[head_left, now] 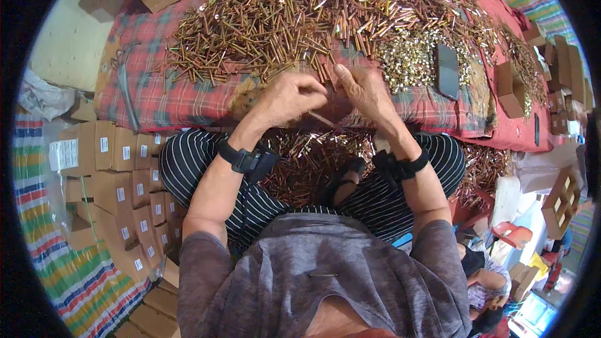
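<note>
My left hand (pixel 289 96) is raised over the near edge of the cloth-covered heap, its fingers curled into a pinch. Close by on the right, my right hand (pixel 364 90) is closed with the thumb up. What either hand holds is hidden by the fingers. A thin copper-coloured rod (pixel 325 120) slants just below the hands; I cannot tell whether one grips it. Beyond them spreads a large pile of long copper-coloured bolts (pixel 275 22). Small shiny gold-coloured metal pieces (pixel 404 56) lie heaped beside my right hand.
A dark phone (pixel 447 71) rests on the gold pieces. At left, a metal tool (pixel 127 95) lies on the plaid cloth (pixel 169 103). Stacked cardboard boxes (pixel 122 188) stand at the left. More loose bolts (pixel 300 169) lie between my legs. Another person (pixel 488 281) is at lower right.
</note>
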Action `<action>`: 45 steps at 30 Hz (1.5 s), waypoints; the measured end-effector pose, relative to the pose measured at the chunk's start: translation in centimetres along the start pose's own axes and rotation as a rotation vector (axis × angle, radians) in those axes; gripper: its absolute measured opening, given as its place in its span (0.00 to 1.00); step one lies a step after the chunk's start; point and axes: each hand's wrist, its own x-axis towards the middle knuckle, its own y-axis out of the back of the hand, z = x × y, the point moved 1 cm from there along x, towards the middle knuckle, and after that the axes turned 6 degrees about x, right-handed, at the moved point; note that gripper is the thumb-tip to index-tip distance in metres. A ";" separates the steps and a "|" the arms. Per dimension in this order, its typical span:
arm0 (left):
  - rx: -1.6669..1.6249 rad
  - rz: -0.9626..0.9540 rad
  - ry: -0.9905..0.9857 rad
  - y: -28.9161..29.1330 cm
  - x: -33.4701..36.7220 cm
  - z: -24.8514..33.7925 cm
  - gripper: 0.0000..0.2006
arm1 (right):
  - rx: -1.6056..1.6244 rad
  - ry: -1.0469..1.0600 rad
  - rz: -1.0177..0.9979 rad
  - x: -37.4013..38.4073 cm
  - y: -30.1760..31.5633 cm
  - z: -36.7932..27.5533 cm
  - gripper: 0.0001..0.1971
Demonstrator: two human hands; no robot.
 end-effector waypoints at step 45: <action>-0.337 0.691 0.220 3.8 1.4 -4.3 0.13 | -0.258 0.118 0.353 1.6 -1.4 3.9 0.09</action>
